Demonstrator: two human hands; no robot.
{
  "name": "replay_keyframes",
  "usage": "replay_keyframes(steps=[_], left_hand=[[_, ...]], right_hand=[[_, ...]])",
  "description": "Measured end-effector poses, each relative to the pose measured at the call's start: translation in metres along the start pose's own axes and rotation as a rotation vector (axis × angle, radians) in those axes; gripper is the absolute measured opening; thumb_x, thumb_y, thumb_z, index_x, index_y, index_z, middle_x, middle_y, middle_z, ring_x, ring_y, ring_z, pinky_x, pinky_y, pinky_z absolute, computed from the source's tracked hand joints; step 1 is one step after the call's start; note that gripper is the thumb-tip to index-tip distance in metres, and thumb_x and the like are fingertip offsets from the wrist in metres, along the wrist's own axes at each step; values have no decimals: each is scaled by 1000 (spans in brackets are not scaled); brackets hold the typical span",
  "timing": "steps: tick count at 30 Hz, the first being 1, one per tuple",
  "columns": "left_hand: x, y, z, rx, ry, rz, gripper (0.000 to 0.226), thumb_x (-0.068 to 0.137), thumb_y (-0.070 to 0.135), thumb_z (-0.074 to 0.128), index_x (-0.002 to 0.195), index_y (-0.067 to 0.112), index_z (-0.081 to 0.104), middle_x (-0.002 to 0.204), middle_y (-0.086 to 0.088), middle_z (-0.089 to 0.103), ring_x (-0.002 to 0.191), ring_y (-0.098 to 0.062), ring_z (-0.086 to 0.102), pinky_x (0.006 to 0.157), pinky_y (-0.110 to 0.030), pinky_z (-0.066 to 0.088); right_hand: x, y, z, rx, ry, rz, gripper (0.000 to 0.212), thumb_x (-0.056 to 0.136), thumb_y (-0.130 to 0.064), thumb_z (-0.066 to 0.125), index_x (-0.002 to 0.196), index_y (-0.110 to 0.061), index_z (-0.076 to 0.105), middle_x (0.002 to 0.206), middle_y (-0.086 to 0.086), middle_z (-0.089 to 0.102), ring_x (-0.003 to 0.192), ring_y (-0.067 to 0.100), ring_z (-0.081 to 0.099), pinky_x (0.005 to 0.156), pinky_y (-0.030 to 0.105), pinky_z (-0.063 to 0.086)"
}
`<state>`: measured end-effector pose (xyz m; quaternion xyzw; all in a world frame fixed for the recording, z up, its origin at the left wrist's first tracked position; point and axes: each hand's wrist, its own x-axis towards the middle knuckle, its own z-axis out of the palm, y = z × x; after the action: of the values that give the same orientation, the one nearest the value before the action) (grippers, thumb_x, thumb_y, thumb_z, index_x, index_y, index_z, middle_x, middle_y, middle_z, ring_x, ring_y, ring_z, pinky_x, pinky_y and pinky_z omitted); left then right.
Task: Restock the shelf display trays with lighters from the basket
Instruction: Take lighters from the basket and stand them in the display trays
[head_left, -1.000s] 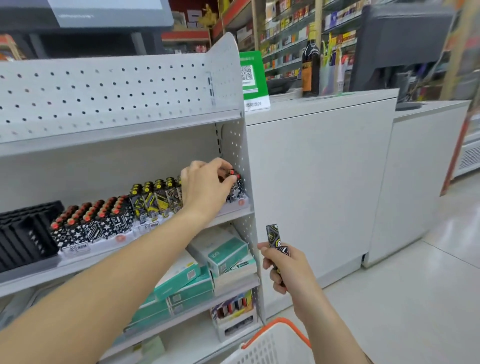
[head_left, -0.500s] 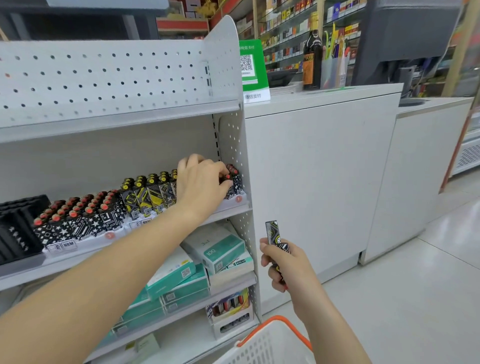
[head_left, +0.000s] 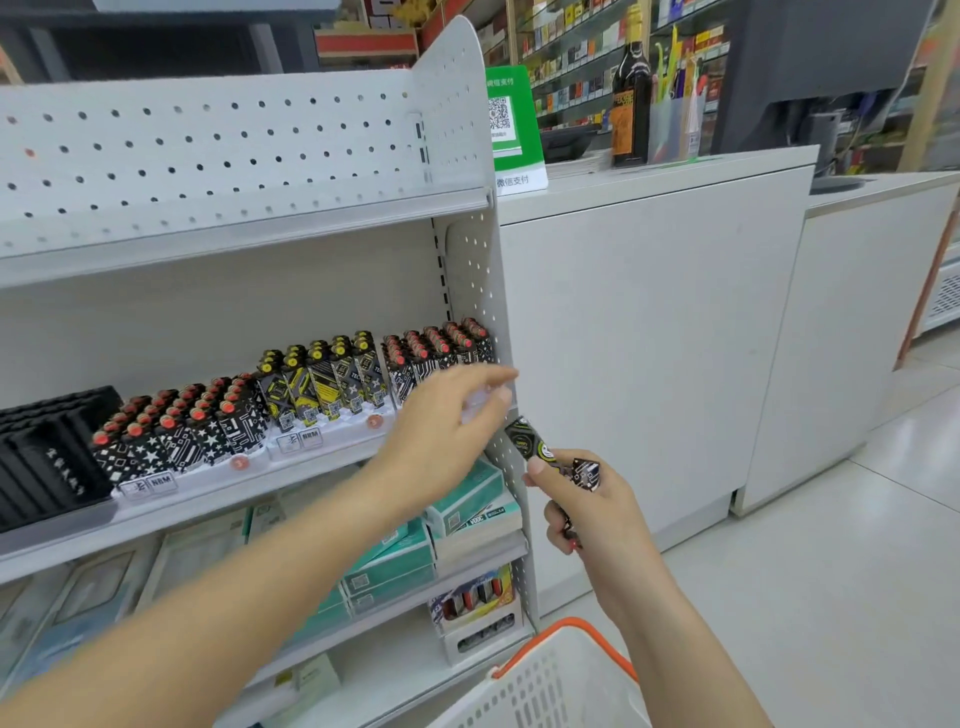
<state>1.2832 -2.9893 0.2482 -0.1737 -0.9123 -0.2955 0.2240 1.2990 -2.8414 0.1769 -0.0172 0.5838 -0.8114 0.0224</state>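
White counter, glossy tiled floor

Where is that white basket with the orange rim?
In the head view, the basket sits at the bottom edge, right of centre, below the right hand and beside the shelf unit's lower end.

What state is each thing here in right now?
Left hand: open, empty, fingers extended toward the right hand.
Right hand: gripping black patterned lighters.
Rightmost red-capped lighter tray: full.
Yellow-capped lighter tray: full.
Black plastic tray: empty.
White orange-handled basket: contents hidden.
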Motion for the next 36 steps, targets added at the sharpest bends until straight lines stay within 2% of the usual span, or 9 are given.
replay_keyframes(steps=[3,6,10,19,23,26,29,33,36], left_hand=[[-20,-1,10,-343,-173,-125,22,96,25,54,114,32,65,109,14,68,102,-3,62,93,-25,48],[-25,-4,10,-528,-82,-242,14,91,11,61,92,20,72,83,1,72,76,-12,66,75,-29,55],[-29,2,1,-879,-1,-421,15,89,11,59,97,0,66,79,-10,71,68,-15,70,59,-17,53],[-40,-1,0,-1034,-68,-509,28,75,24,64,94,3,66,76,-8,68,67,-12,66,63,-18,55],[-44,1,0,-828,-66,-500,18,86,23,64,96,8,68,87,-6,71,83,-16,67,74,-23,56],[-48,6,0,-617,80,-387,8,89,23,63,95,19,66,88,5,72,86,-9,67,76,-21,54],[-58,6,-4,-476,141,-278,11,84,20,70,92,28,68,85,9,71,83,-8,67,66,-17,51],[-62,-2,-26,-313,220,-219,21,81,19,74,89,37,70,84,12,70,77,-1,66,69,-15,50],[-48,-22,-65,-152,424,-199,18,82,20,73,94,34,68,83,15,67,76,2,61,71,-12,46]], right_hand=[[-2,0,4,38,-48,-36,16,83,-11,70,94,-4,62,67,13,46,42,11,26,38,20,21],[-2,2,9,75,-75,-46,14,82,-5,71,95,-6,66,50,-3,36,42,10,21,39,18,18],[-5,1,16,166,-180,-127,31,77,-10,74,106,1,67,47,-7,35,43,9,17,39,17,16],[-11,-4,27,247,-78,-179,37,71,-24,69,100,0,67,44,-10,34,44,8,18,41,19,16],[-13,-3,31,206,-32,-201,18,78,-14,71,95,-12,66,54,-11,51,42,6,34,40,16,28],[-15,0,33,-158,38,-385,15,78,-15,76,85,-23,66,76,-15,67,69,-1,60,63,9,42],[-21,8,41,-354,10,-463,14,79,-17,75,83,-26,65,81,-16,68,81,-1,62,71,10,42],[-22,12,53,-289,-48,-429,20,78,-20,76,93,-28,64,86,-16,68,88,-2,61,77,8,41],[-17,19,57,-254,-73,-244,30,77,-46,73,102,-38,57,92,-22,65,82,-5,57,76,14,40]])
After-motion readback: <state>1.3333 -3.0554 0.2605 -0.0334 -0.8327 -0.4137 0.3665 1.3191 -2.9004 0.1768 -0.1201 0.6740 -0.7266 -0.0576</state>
